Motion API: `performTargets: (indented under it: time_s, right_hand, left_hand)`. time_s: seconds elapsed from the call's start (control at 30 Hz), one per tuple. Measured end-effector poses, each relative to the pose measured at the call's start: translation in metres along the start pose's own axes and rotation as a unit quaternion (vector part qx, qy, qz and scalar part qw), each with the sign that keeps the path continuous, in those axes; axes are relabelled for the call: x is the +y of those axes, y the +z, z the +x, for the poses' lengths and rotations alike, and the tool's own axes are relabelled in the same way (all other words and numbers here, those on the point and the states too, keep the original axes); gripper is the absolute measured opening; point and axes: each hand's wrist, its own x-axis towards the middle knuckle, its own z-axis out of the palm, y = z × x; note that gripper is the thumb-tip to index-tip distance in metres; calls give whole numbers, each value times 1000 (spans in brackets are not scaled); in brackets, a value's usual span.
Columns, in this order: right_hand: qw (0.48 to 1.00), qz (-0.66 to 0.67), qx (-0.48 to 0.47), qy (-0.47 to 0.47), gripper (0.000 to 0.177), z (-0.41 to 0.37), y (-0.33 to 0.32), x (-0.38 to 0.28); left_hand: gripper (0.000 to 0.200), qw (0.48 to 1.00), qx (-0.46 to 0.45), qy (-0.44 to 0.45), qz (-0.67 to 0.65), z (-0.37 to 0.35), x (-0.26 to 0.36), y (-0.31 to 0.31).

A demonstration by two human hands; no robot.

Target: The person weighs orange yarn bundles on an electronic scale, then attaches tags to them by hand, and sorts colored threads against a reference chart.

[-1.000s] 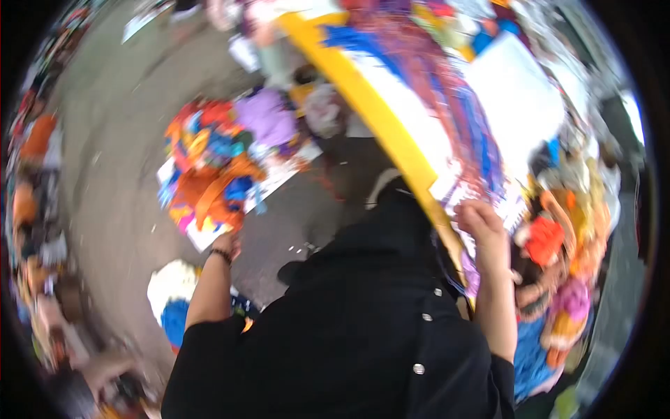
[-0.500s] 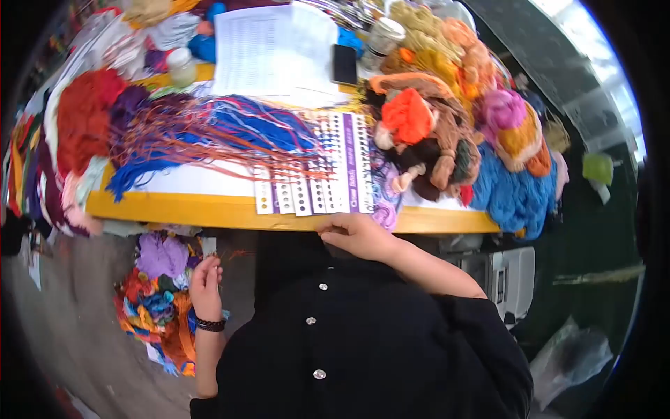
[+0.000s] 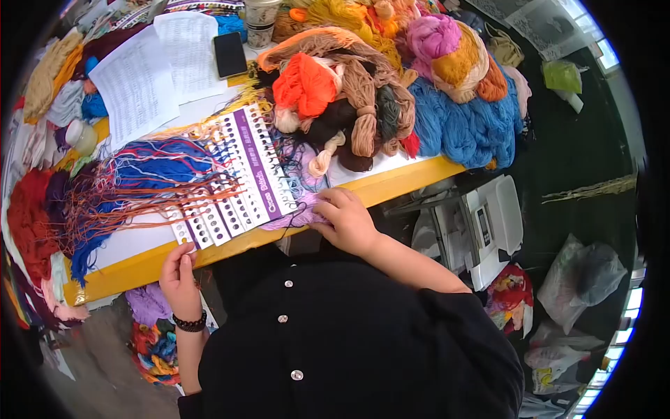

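Observation:
My right hand [image 3: 347, 222] rests at the yellow table edge [image 3: 412, 179] on a bundle of pale purple thread [image 3: 296, 218], fingers curled over it. My left hand [image 3: 179, 274] is raised to the table edge just below the white and purple thread-organizer cards [image 3: 234, 176], pinching a thin reddish thread with closed fingers. Blue, red and orange threads [image 3: 132, 183] hang from the cards' holes and trail to the left.
Yarn skeins [image 3: 391, 77] in orange, brown, blue and pink pile at the table's back right. Printed sheets [image 3: 150, 73], a black phone [image 3: 229, 54] and a cup [image 3: 262, 14] lie behind. A yarn heap [image 3: 153, 335] is on the floor; a white machine [image 3: 481, 227] and bags [image 3: 579, 276] stand right.
The view swung from the floor up to the table. My left hand rose from the floor yarn heap to the table edge; my right hand stayed by the purple thread.

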Motion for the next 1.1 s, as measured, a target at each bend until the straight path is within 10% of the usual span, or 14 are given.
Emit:
performTargets:
  time_s: [0.23,0.43,0.57,0.73,1.0,1.1]
  right_hand:
    - [960,258,-17,104,45,-4,-26,14]
    - [941,-53,323,80,35,45,-87,83]
    - [975,-118,182,53,57,58,-94,96]
    - [988,-87,114,56,40,55,-68,117]
    - [934,14,307,181,33,45,-113,154]
    - [905,11,318,283,55,47,-96,202]
  left_hand:
    - [19,999,7,7,42,5,4,24]
    - [17,977,-41,126,165,12,13,51]
    - [14,969,-76,136,193,19,32,82]
    - [16,954,-148,174,194,39,52,117]
    - [17,931,-241,173,212,83,67,192]
    - [31,938,-295,100,155,88,73,237]
